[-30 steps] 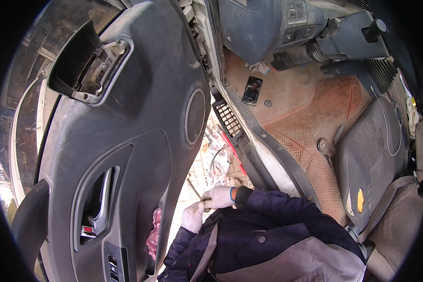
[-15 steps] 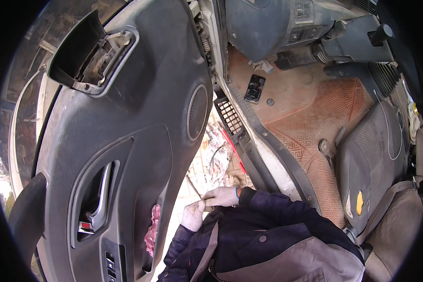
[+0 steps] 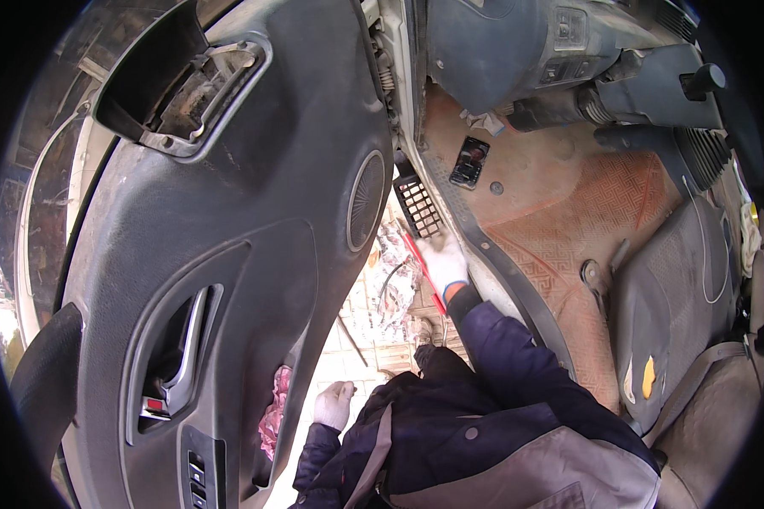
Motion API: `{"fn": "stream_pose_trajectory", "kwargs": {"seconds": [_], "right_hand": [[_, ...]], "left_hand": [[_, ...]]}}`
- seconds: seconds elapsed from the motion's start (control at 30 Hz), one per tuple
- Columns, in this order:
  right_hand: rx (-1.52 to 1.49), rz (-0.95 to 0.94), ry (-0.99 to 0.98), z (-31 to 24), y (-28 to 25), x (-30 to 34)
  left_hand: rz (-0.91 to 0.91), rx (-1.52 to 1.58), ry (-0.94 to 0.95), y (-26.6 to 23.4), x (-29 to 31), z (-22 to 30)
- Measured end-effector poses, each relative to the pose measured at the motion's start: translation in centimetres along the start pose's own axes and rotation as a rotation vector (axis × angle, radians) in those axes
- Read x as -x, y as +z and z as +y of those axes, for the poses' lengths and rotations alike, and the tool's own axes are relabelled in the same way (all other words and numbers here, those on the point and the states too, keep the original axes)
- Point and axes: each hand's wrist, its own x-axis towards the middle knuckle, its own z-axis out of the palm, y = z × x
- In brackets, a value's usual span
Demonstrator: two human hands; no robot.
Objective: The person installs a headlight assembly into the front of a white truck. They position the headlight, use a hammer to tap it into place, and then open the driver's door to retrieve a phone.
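Observation:
My right hand [image 3: 443,261], in a white knit glove with a blue cuff edge, reaches to the door sill beside a black grid step [image 3: 420,206]. A long red bar [image 3: 414,253] runs right alongside this hand; whether the two touch, I cannot tell. The fingertips are blurred and point away from me. My left hand [image 3: 334,404], also gloved in white, hangs low near the door's lower pocket with its fingers curled in. Anything inside those fingers is hidden.
On the left stands the open grey door [image 3: 255,195], with crumpled pink material [image 3: 276,411] in its pocket. A black phone [image 3: 469,163] lies on the reddish floor mat [image 3: 560,220]. The worn grey seat [image 3: 679,288] is at the right. Crumpled clear sheeting [image 3: 392,293] covers part of the ground.
My hands were together in front of my body and are now apart. The right one has moved forward to the sill and step; the left one has dropped slightly back and left.

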Motion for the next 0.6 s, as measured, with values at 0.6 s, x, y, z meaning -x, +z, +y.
{"fn": "stream_pose_trajectory", "kwargs": {"seconds": [0.6], "right_hand": [[0.772,0.617,0.120,-6.1,0.1,-18.3]], "left_hand": [[-0.036,0.154,-0.532,9.3,10.8,-28.2]]}}
